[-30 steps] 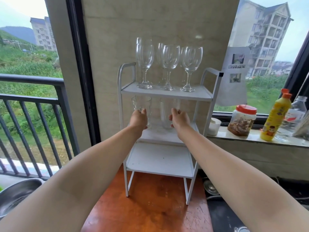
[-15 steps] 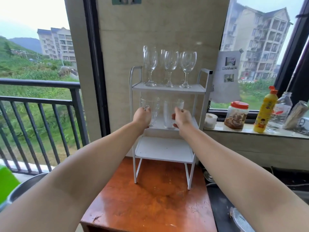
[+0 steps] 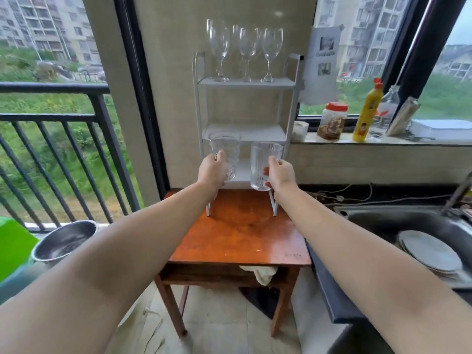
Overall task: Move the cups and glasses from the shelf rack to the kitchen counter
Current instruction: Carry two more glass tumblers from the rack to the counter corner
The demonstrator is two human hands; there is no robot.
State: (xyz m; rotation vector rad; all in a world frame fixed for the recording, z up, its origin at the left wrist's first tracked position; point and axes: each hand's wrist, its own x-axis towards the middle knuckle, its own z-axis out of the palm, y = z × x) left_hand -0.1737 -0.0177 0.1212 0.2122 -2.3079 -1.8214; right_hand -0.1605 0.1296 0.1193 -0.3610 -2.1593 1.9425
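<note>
A white three-tier shelf rack [image 3: 291, 98] stands on a small wooden table [image 3: 237, 238]. Several wine glasses [image 3: 245, 44] stand on its top tier. My left hand [image 3: 213, 171] grips a clear ribbed glass [image 3: 224, 146], held in the air in front of the rack's lower tiers. A taller clear ribbed glass [image 3: 264, 159] is gripped by my right hand [image 3: 279, 173], just right of the first one. Both glasses are off the shelf. The dark kitchen counter [image 3: 329, 290] runs along the right.
A sink [image 3: 398, 221] with stacked plates [image 3: 431, 254] is set in the counter. On the window sill stand a red-lidded jar [image 3: 332, 121], a yellow bottle [image 3: 366, 113] and a small white cup [image 3: 300, 130]. A metal bowl [image 3: 65, 242] sits left, by the balcony railing.
Both hands have pulled their glasses off the middle tier and drawn them toward me and lower. The middle tier now shows bare. The camera has backed away and tilted down.
</note>
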